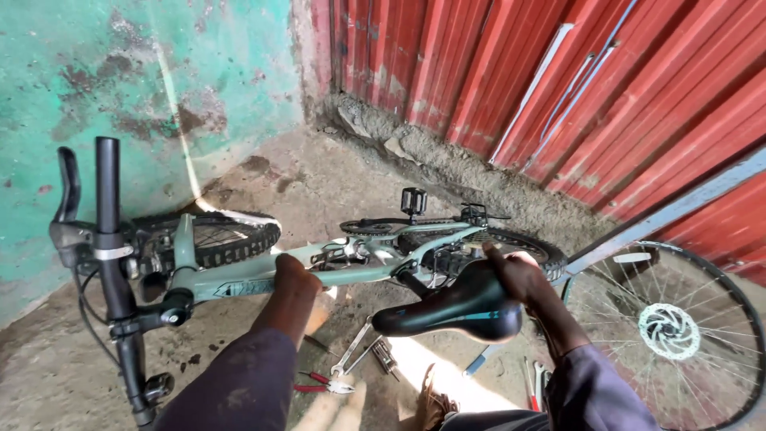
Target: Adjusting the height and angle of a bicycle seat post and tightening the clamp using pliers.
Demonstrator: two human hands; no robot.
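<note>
Although most of the pale green metal bicycle frame (335,271) shows, lying on its side on the rough concrete floor (335,175), the left hand (291,267) is hidden where the wrist meets the top tube, so I cannot tell whether its fingers are curled round the tube or merely pressed against it. Right hand (515,271) rests on the rear of the smooth black padded saddle (455,307), fingers bent over its edge, in a loose hold rather than a tight clasp. Both dark sleeves are cut off at the lower edge of the view. Knobby black front tyre (227,239) lies near the flaking green plastered wall (120,80), while the rear tyre (527,243) is partly covered by the saddle and hand. Black handlebar with its brake lever (108,239) stands upright at the left. Red-handled pliers (323,381) and a steel spanner (351,355) lie on the floor beneath the frame, partly blurred. A loose spoked wheel with a silver disc rotor (669,331) leans toward the ribbed red metal sheeting (558,72), its rim cut off at the right.
</note>
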